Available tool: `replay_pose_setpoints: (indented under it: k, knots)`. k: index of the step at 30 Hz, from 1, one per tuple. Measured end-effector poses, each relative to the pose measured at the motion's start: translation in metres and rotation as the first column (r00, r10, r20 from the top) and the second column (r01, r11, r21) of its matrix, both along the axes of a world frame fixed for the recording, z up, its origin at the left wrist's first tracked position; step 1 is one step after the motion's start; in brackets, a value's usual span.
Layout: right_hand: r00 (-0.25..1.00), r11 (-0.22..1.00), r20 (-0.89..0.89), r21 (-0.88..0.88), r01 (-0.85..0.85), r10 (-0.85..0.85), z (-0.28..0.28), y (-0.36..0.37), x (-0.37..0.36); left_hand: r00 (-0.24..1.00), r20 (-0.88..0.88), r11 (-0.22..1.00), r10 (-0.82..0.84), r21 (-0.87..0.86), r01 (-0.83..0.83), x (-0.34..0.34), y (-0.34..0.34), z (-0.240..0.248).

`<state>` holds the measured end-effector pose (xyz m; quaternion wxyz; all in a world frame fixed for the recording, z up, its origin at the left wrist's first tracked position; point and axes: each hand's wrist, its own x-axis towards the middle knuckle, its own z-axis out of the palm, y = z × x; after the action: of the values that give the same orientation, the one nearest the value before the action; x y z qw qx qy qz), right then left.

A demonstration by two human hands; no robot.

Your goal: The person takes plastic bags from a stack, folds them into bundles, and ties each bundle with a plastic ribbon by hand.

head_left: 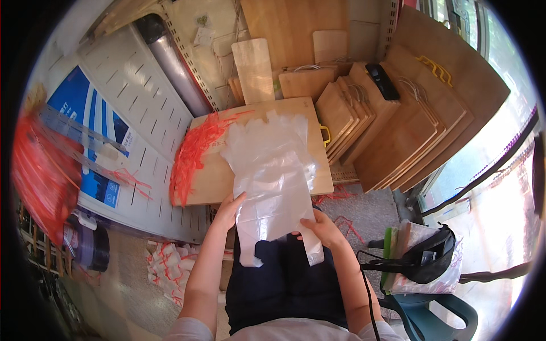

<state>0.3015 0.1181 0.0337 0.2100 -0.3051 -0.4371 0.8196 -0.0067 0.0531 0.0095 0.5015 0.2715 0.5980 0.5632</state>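
Wooden tabletop (pixel 217 173) backs a plastic bag (pixel 273 199) (right hand (pixel 324 229) gripping).

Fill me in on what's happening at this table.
A person grips a translucent white plastic carrier bag along its sides, left hand on one edge and right hand on the other. Its two handle straps point toward the person's lap, while its far end is over the flat light-wood tabletop. A tangled heap of thin red plastic strips lies on the tabletop's left side.
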Motion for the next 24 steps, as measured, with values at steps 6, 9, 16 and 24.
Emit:
replay_pose_setpoints:
  k: [6, 9, 16, 24]
  knots:
    - [0.992, 0.993, 0.044, 0.023, 0.119, -0.119, -0.001, -0.010, 0.009, 0.984, 0.177, 0.971, 0.009, -0.235, 0.033, 0.047, -0.083, 0.043]
    - [0.971, 0.983, 0.190, 0.135, 0.121, -0.146, 0.010, -0.020, 0.010, 0.990, 0.127, 0.966, -0.061, -0.243, 0.090, 0.078, -0.130, 0.050]
    - [0.953, 0.931, 0.215, 0.340, 0.133, -0.215, 0.024, -0.052, 0.033, 0.998, 0.044, 0.995, 0.044, -0.095, -0.040, 0.114, -0.161, 0.040]
    - [0.978, 0.974, 0.209, 0.222, -0.048, 0.001, 0.031, -0.052, 0.040, 0.813, 0.582, 0.996, 0.007, 0.064, -0.055, 0.109, -0.113, 0.087]
